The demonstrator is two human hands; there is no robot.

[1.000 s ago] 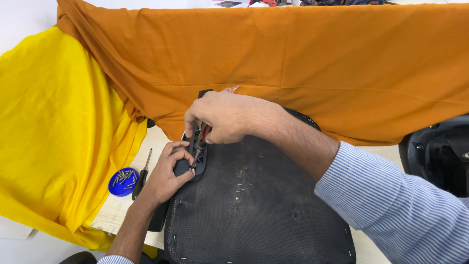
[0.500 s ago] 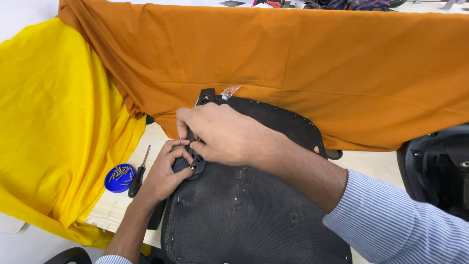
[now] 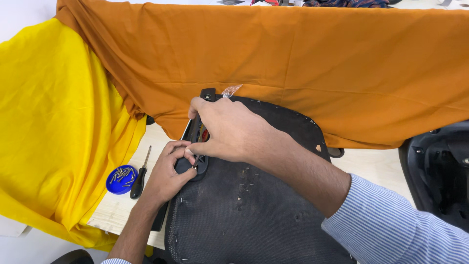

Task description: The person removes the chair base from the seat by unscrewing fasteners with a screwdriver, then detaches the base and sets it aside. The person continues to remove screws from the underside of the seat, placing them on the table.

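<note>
orange cloth (image 3: 312, 63) | yellow cloth (image 3: 53, 122) | blue dish of screws (image 3: 121, 179) | spare screwdriver (image 3: 140, 175)

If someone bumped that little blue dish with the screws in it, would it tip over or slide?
The blue dish looks low and wide, so it would probably slide rather than tip. The small screws lie loose inside, so they would likely rattle or spill. The screwdriver beside it, being round, could roll.
</note>
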